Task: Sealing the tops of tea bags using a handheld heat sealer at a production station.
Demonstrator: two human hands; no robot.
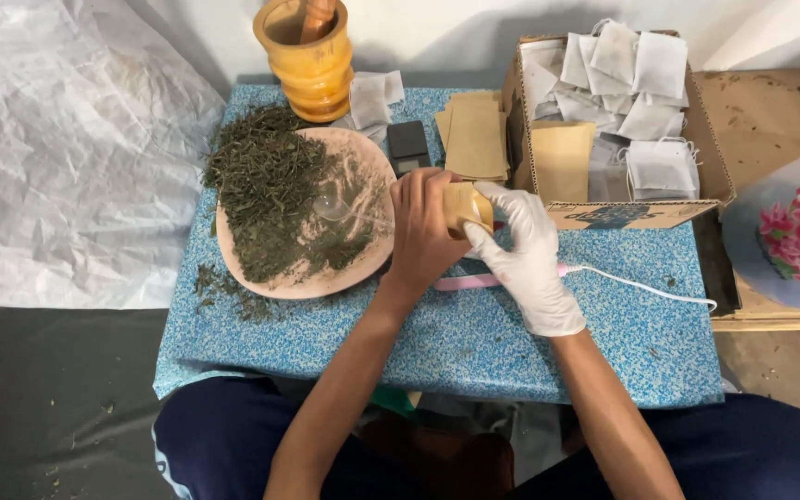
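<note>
The person sits at a small desk (474, 343) covered in a blue speckled sheet, and both hands meet near its middle over a small tan paper pouch (468, 204). The bare left hand (423, 231) wraps its fingers closed around the pouch's left side, while the right hand (525, 250), in a white glove, pinches the pouch's right edge with its fingers curled shut on it. Beneath the hands lies a pink bar-shaped tool (474, 281) with a white cord (641, 285) trailing off to the right (probably a sealer, though most of it is hidden). Just left of the hands sits a pink plate (307, 278) piled with dried green leaves (266, 185), some of which have spilled onto the desk, and a clear scoop (331, 206) rests among them. Behind are a yellow mortar and pestle (307, 56), a dark little scale (409, 143), a stack of tan pouches (476, 139), and a cardboard box (631, 215) holding white filter bags (631, 65). The likely risk is that the pouch tips in the grip and sheds its contents, or that a sleeve or wrist nudges the plate's rim and scatters more leaves; the cord could also snag the right forearm.
</note>
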